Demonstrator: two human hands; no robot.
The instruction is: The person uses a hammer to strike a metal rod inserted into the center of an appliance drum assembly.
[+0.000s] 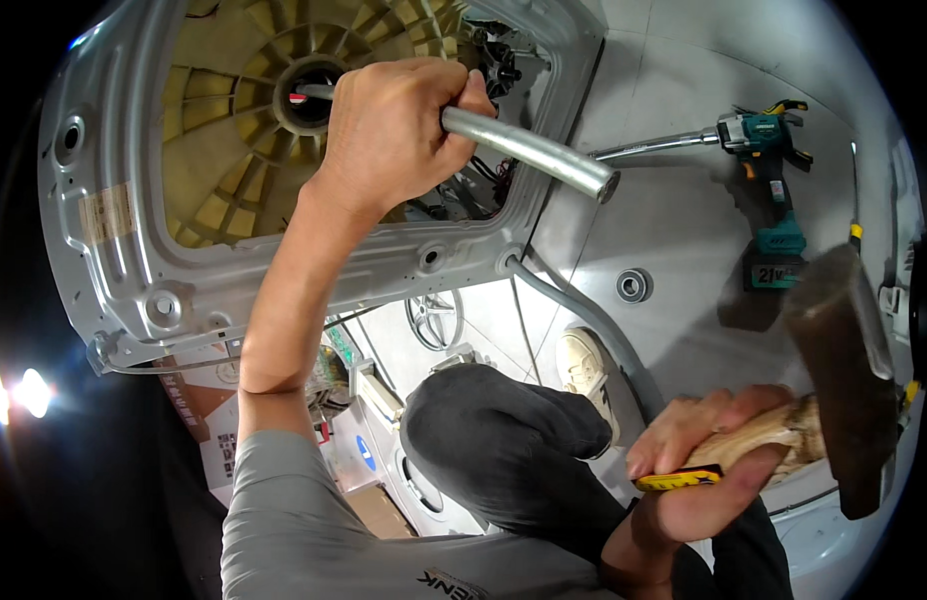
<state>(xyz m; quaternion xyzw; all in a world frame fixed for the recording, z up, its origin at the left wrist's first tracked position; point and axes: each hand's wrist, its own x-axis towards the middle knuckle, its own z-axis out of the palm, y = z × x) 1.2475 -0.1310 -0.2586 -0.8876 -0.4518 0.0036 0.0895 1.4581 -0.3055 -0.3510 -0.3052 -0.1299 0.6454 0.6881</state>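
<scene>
My left hand (399,130) is wrapped round a silver metal rod (534,153). The rod's far end sits in the round centre hub (302,95) of a yellowish ribbed plastic tub (219,110); its thick near end points down to the right. At the lower right, my right hand (709,465) grips the wooden handle of a hammer (844,390), whose heavy dark head is raised apart from the rod. A yellow strip with black marks shows by the fingers on the handle; I cannot tell whether it is a label.
A grey metal cabinet frame (329,265) surrounds the tub. On the floor lie a ring bearing (633,286) and a teal cordless impact wrench (769,140) with a long extension. A grey hose (594,315) hangs from the frame. A spoked pulley wheel (434,318) lies beyond my knee.
</scene>
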